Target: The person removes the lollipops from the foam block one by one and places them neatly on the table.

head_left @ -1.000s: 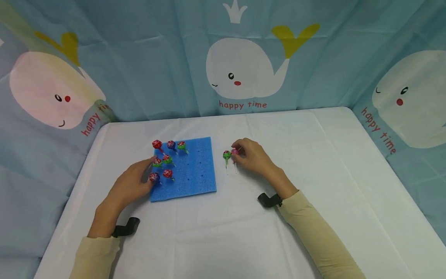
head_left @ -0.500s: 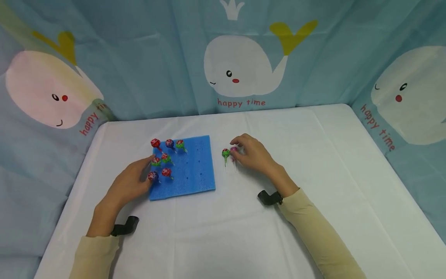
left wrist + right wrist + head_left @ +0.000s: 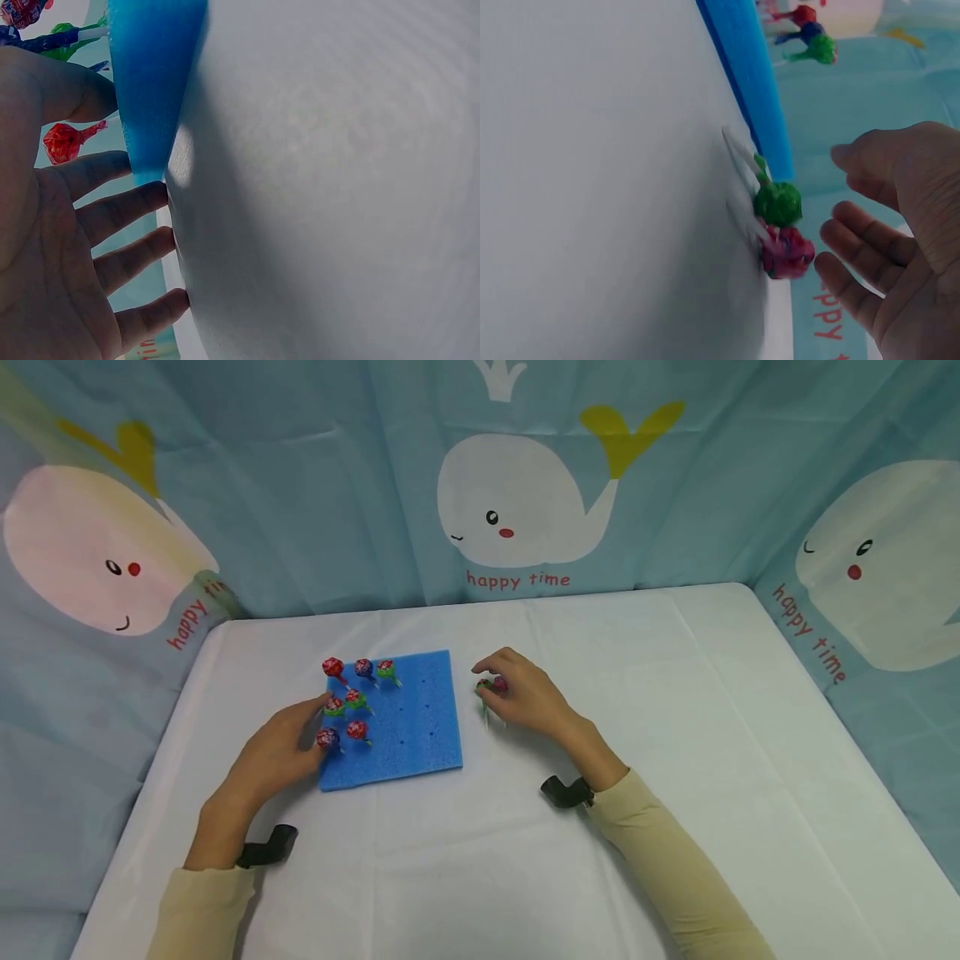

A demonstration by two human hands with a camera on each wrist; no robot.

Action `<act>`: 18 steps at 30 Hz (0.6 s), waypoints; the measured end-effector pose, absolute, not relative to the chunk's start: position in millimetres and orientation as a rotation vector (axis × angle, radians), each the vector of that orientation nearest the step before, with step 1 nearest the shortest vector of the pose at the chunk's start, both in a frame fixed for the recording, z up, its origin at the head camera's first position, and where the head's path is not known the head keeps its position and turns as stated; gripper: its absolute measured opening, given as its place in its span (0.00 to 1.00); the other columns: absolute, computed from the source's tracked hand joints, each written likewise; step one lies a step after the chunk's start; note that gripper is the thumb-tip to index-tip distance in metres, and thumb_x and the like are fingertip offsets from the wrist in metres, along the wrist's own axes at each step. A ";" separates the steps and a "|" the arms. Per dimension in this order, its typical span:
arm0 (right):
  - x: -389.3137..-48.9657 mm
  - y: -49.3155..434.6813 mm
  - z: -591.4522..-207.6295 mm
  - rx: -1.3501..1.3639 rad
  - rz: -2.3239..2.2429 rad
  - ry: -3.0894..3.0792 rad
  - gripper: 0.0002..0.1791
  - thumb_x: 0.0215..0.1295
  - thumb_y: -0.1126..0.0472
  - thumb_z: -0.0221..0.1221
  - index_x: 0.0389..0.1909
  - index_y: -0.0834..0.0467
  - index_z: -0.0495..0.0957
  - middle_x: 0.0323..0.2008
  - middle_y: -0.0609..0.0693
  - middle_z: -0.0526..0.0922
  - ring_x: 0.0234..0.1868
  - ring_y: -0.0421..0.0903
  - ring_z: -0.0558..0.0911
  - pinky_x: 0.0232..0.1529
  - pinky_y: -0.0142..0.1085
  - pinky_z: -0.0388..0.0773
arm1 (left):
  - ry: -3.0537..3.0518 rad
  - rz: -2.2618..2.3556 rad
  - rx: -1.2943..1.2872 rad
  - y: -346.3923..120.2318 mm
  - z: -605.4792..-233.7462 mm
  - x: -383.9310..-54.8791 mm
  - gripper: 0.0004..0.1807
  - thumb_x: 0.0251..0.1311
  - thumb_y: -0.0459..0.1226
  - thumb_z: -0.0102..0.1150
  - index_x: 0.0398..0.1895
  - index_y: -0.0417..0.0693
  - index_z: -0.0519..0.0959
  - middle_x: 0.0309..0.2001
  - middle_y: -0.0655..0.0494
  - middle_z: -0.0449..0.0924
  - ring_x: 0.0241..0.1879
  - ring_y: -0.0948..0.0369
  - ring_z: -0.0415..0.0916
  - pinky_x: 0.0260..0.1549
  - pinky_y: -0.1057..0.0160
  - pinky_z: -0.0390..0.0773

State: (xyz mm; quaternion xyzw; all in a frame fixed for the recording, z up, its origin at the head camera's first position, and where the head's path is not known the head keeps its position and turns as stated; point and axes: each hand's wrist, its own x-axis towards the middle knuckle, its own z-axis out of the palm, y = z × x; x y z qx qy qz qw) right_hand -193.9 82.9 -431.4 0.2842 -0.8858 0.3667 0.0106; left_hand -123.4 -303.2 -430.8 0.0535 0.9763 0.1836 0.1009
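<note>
My left hand [image 3: 273, 753] rests at the left side of a blue foam board [image 3: 420, 718], its thumb [image 3: 90, 94] and index finger touching the board's edge. Several wrapped lollipops [image 3: 357, 732] in red, green and dark blue stand in the board's left part and along its back. To the right of the board, a green lollipop [image 3: 778, 203] and a pink lollipop [image 3: 787, 253] lie side by side on the table, white sticks toward me. Above them hovers my right hand [image 3: 525, 692], fingers loosely bent and apart from both candies in the right wrist view.
Small holes dot the bare right part of the foam board. A white cloth [image 3: 465, 860] covers the table. Behind and at the sides hangs a blue curtain [image 3: 337, 527] printed with whales. Each wrist carries a black camera mount [image 3: 267, 847].
My right hand has shifted left, from the pink lollipop to over the green one, now partly covering both. My left hand keeps its place at the board.
</note>
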 end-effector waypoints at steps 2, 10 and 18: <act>-193.5 80.2 -431.5 0.910 1.134 -2.754 0.17 0.73 0.60 0.65 0.58 0.60 0.83 0.55 0.57 0.84 0.42 0.50 0.82 0.46 0.40 0.82 | 2.889 0.540 0.157 -302.6 -431.4 -123.7 0.42 0.66 0.40 0.58 0.83 0.45 0.60 0.79 0.32 0.64 0.78 0.30 0.59 0.72 0.24 0.62; -189.4 65.2 -427.3 0.995 1.065 -2.702 0.16 0.71 0.60 0.66 0.57 0.61 0.84 0.56 0.55 0.84 0.53 0.54 0.85 0.58 0.47 0.84 | 2.892 0.526 0.153 -301.5 -432.2 -125.3 0.43 0.65 0.41 0.59 0.84 0.46 0.59 0.79 0.32 0.63 0.78 0.30 0.59 0.72 0.23 0.62; -181.8 43.8 -422.9 1.087 1.058 -2.684 0.16 0.71 0.61 0.67 0.57 0.59 0.84 0.57 0.54 0.85 0.62 0.51 0.84 0.66 0.46 0.83 | 2.895 0.534 0.142 -301.7 -431.8 -121.8 0.43 0.65 0.40 0.60 0.83 0.45 0.60 0.78 0.31 0.64 0.77 0.30 0.59 0.72 0.23 0.62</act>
